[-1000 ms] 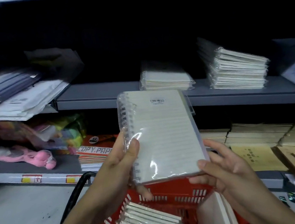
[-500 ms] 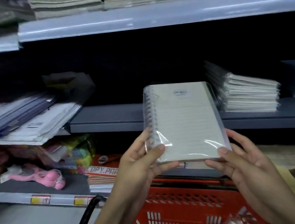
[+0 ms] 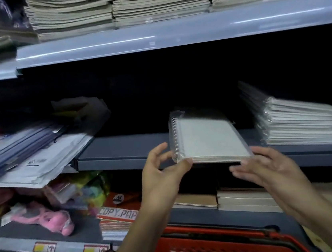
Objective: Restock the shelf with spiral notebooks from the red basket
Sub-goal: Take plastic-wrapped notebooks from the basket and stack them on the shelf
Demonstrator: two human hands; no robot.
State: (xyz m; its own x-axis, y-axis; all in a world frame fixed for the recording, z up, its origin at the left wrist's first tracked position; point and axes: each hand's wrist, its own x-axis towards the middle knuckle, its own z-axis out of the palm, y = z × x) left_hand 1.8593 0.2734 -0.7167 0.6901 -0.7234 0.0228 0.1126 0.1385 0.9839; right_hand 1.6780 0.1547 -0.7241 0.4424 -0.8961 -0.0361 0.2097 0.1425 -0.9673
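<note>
Spiral notebook (image 3: 208, 140), shrink-wrapped, held flat over the grey shelf (image 3: 122, 150) lip, left hand (image 3: 162, 174) pinching its coil corner, right hand (image 3: 268, 167) spread beneath the opposite corner, likely to slide it in level.

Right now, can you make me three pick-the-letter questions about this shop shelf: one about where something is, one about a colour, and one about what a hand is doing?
1. Where is the wrapped white spiral notebook?
A. In the basket
B. At the front edge of the grey middle shelf
C. On the floor

2. What colour is the plastic mesh basket?
A. Red
B. Green
C. Yellow

3. What is the left hand doing?
A. Hanging at the person's side
B. Pointing upward
C. Pinching the notebook's spiral corner

Answers: 1 B, the notebook lies flat over the shelf edge, left of the stack of wrapped notebooks. 2 A, its mesh wall is red. 3 C, the thumb presses the near corner; the right hand is spread below the other corner.
</note>
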